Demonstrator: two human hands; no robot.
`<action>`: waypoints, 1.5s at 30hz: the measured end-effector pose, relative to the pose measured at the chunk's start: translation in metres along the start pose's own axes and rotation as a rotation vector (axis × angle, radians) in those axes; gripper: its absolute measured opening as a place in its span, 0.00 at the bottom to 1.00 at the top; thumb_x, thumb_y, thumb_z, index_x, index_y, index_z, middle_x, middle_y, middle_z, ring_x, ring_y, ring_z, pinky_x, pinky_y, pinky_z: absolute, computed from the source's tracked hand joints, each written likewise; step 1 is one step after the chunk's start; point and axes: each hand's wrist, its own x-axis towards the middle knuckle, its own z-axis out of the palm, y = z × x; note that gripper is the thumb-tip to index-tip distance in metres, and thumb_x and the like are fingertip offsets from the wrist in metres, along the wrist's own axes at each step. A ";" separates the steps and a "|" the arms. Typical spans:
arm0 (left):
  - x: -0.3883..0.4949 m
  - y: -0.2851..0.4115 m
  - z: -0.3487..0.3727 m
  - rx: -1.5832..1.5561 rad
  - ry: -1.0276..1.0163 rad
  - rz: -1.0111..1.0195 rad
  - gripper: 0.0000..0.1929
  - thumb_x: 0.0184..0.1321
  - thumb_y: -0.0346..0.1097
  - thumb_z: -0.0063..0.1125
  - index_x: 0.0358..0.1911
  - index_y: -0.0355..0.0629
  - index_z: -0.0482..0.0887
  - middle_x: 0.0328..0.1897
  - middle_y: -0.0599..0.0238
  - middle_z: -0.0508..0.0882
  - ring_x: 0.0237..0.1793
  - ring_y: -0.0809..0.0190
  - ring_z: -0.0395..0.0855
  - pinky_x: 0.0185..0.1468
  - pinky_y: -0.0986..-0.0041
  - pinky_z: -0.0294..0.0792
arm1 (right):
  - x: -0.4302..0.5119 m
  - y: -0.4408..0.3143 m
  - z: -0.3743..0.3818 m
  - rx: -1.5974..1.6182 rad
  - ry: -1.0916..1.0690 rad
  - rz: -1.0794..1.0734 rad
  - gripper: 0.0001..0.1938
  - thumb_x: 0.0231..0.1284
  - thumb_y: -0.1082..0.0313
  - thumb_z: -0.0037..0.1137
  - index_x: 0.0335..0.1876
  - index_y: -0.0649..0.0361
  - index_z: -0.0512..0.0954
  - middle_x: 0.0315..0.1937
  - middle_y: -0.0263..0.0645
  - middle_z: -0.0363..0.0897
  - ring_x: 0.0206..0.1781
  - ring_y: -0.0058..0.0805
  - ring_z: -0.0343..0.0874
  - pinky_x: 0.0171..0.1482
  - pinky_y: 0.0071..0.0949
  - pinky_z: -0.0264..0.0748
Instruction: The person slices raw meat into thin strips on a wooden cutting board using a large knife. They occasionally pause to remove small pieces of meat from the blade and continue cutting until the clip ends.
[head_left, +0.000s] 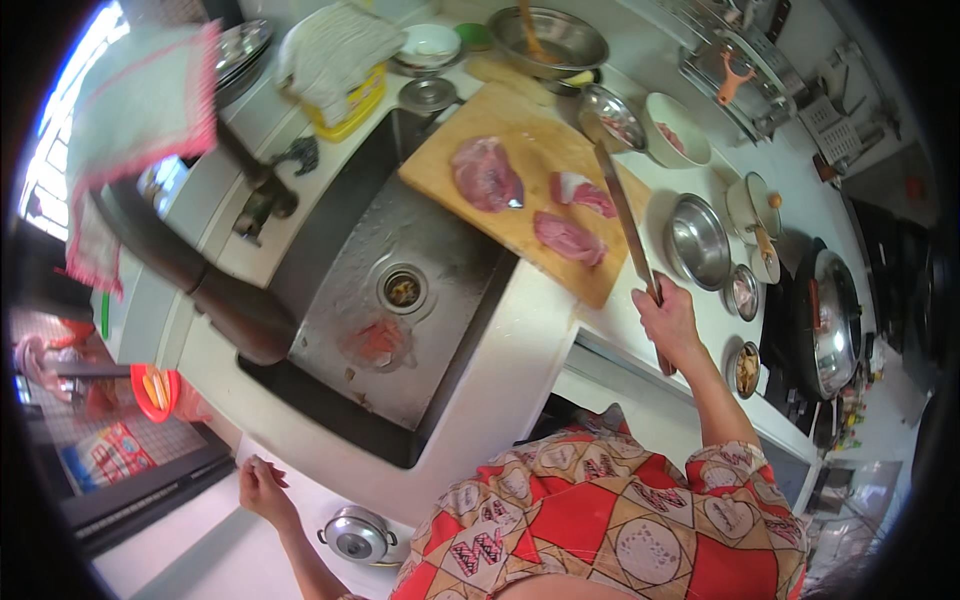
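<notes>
My right hand (670, 319) grips the handle of a large kitchen knife (626, 214), whose blade reaches over the right edge of a wooden cutting board (442, 161). On the board lie a large piece of raw meat (484, 174) and two smaller ones, one with a pale fatty side (581, 193) and one lean (570, 238). My left hand (262, 480) hangs left of the sink's near edge, fingers loosely curled, with nothing seen in it. The board overlaps a corner of the steel sink (442, 300), where a wet clear bag with something reddish (379, 340) lies near the drain.
A dark faucet (225, 300) arches over the sink's left side, a cloth (142, 127) hanging at it. Steel bowls (697, 241) and a pale green bowl (677, 131) stand beyond the board. Farther right is a lidded wok (832, 322). A lidded pot (358, 536) sits low near my left arm.
</notes>
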 end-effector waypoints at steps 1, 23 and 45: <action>-0.014 0.023 0.014 -0.020 -0.040 0.030 0.07 0.63 0.31 0.51 0.35 0.34 0.81 0.25 0.64 0.80 0.20 0.72 0.76 0.21 0.84 0.68 | 0.011 0.007 -0.006 -0.096 0.021 -0.099 0.12 0.58 0.64 0.55 0.35 0.68 0.71 0.16 0.34 0.66 0.18 0.20 0.63 0.23 0.25 0.65; 0.024 0.266 0.557 0.448 -0.912 0.946 0.06 0.51 0.31 0.56 0.30 0.36 0.81 0.34 0.47 0.82 0.38 0.43 0.80 0.43 0.62 0.72 | 0.156 0.092 -0.008 -0.470 -0.096 -0.253 0.30 0.60 0.55 0.50 0.61 0.71 0.62 0.39 0.57 0.78 0.33 0.53 0.81 0.37 0.46 0.77; 0.004 0.291 0.485 -0.477 -1.239 -0.225 0.02 0.57 0.22 0.55 0.32 0.34 0.79 0.22 0.64 0.78 0.23 0.64 0.77 0.25 0.72 0.72 | 0.159 0.083 -0.009 -0.440 -0.087 -0.319 0.22 0.57 0.60 0.54 0.51 0.66 0.66 0.42 0.53 0.71 0.39 0.50 0.78 0.39 0.45 0.77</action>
